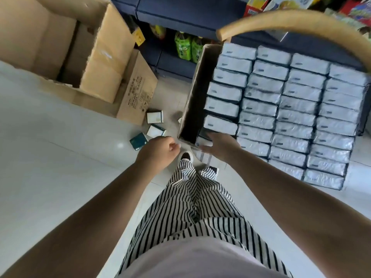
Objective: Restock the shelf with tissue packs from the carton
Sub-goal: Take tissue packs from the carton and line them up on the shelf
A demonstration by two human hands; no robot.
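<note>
1. Left hand (158,151): near frame centre, fingers curled loosely toward the palm, holding nothing; suspended above the floor (60,157), just left of the carton's near corner.
2. Right hand (219,144): at 3 o'clock from the left hand, fingers extended and spread, reaching to the near end of the first tissue row; grip on a pack not discernible, fingertips hidden past the knuckles.
3. Carton (192,97): open-topped, at 12 o'clock from the hands; dark inner wall exposed along its left side, with an empty slot at the near left corner beside the right hand.
4. Tissue packs (281,109): pale, plastic-wrapped, standing on edge in four parallel rows that fill the carton; at 1 to 3 o'clock from the right hand.
5. Small boxes (154,117): three, white and dark green, lying loose on the floor at 11 o'clock from the left hand, just left of the carton.
6. Cardboard boxes (104,63): large, brown, flaps open, at 10 o'clock, well apart from the hands.
7. Shelf (180,15): dark blue, at 12 o'clock beyond the carton; green packets (188,48) on a lower level, colourful packages at the upper right.
8. Striped trousers (196,207) and shoes (186,156): at 6 o'clock, beneath the hands.
</note>
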